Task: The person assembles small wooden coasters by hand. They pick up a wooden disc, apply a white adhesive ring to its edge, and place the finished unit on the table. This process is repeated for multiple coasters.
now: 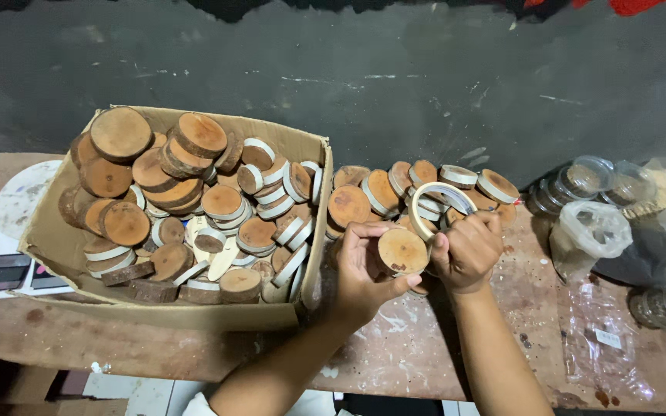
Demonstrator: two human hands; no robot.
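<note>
A round wood slice (402, 251) is pinched face-up in the left hand (364, 270), steadied for taping; a masking tape roll (439, 202) is gripped by the right hand (468, 250), just above. Cardboard box (63, 246), left: heaped w/ similar slices. More slices (418, 185) are stacked behind on the paint-stained table (395, 347).

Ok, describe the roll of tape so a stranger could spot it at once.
Start at the cardboard box of wood slices on the table, then look right to the two hands. The right hand holds the tape roll above a wood slice. Unlike the solid discs around it, it is a pale hollow ring.
</note>
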